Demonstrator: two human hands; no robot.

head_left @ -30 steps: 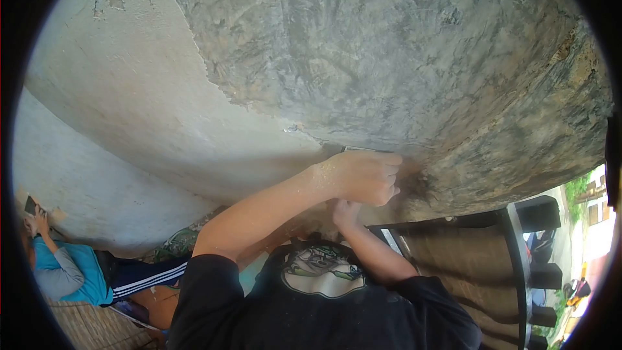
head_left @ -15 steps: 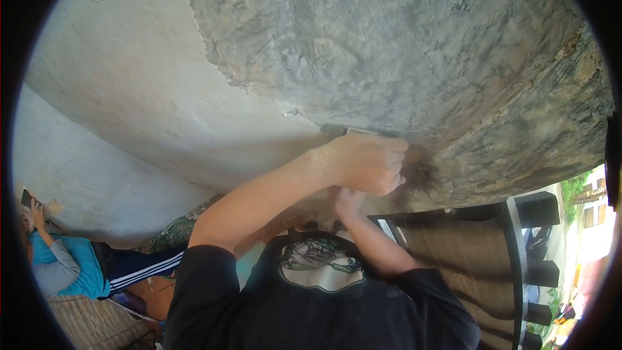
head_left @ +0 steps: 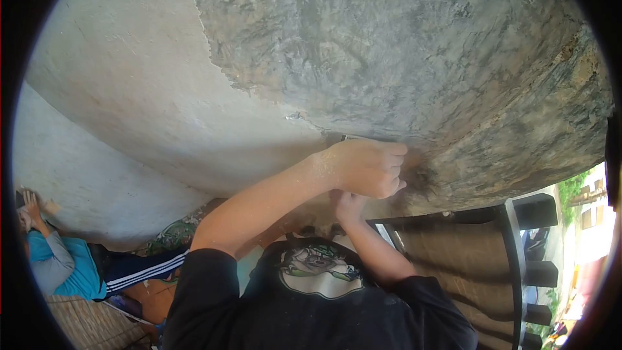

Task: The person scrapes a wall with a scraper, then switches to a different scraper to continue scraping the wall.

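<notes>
My left hand [head_left: 369, 167] is closed in a fist against the wall, knuckles toward the right. It grips a flat scraper [head_left: 335, 137], of which just a dark bit of blade shows above the wrist; the handle is hidden. The blade lies by the ragged edge between smooth pale paint [head_left: 149, 84] and rough bare grey concrete [head_left: 363, 45]. Below the left fist, my right hand [head_left: 350, 207] is partly covered by the left wrist. Its fingers look curled, and what they hold, if anything, is hidden.
At far left a co-worker in a blue shirt [head_left: 68, 266] has a hand [head_left: 32, 206] at the wall, near a dark object. A dark slatted wooden structure [head_left: 466, 246] stands below right. A small paint flake [head_left: 295, 116] sticks out at the paint edge.
The scraper blade shows less above my left hand than before. Both my hands stay nearly in place while the view shifts slightly. The co-worker's hand has shifted on the wall.
</notes>
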